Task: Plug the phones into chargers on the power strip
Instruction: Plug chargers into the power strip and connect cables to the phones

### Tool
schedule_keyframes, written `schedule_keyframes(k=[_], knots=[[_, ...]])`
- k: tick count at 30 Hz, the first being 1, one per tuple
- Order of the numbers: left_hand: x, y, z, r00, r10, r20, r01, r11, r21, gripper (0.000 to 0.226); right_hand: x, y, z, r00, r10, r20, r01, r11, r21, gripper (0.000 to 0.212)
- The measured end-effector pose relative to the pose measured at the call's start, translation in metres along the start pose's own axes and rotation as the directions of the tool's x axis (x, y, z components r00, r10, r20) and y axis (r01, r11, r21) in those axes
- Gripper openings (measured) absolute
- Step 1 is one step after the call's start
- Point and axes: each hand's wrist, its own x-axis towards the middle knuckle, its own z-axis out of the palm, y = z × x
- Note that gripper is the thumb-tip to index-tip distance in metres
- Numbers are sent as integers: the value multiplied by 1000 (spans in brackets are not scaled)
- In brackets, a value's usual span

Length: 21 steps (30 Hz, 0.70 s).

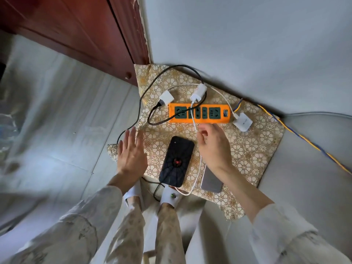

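Head view: the right hand (213,147) hovers with fingers loosely curled, empty, over the white cable (198,168) beside the black spider-case phone (176,161); a silver phone (210,181) lies under its wrist. The left hand (131,151) is spread flat, empty. Beyond lies the orange power strip (199,113), with three white chargers (166,97) lying unplugged around it on the floral cloth (253,149).

Cables (193,119) cross the power strip's (200,121) sockets.

Single head-worn wide-angle view, looking steeply down from close above; power strip (199,115) at frame centre, both forearms entering from the lower edge.
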Motion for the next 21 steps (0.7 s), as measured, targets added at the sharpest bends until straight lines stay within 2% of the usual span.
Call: schedule_keyframes(k=[3,6,9,11,13,15,17,20,21], knots=[[12,-10,5,992,56,115,-62,997,53,98,10,-30,14,991,-130,-37,128,989,-72,23],[18,-12,13,987,77,139,-88,993,77,110,18,-49,27,970,-203,-133,181,970,-163,43],[19,-13,22,991,65,113,-76,993,95,107,33,-63,40,957,-284,-56,249,906,-342,64],[19,-13,23,993,66,102,-73,995,66,106,44,-70,47,957,-277,89,290,884,-367,61],[18,-13,22,992,68,106,-73,996,42,106,51,-72,50,944,-270,189,323,877,-357,40],[18,-13,20,992,67,107,-71,997,34,107,54,-67,46,939,-273,208,330,885,-328,18],[18,-13,20,992,66,106,-71,997,39,106,53,-57,36,946,-261,194,310,902,-301,20],[18,-12,20,992,61,112,-67,997,45,106,53,-45,11,954,-236,186,290,886,-361,50],[18,-12,20,992,57,114,-63,997,47,106,54,-40,3,948,-251,196,311,861,-402,50]])
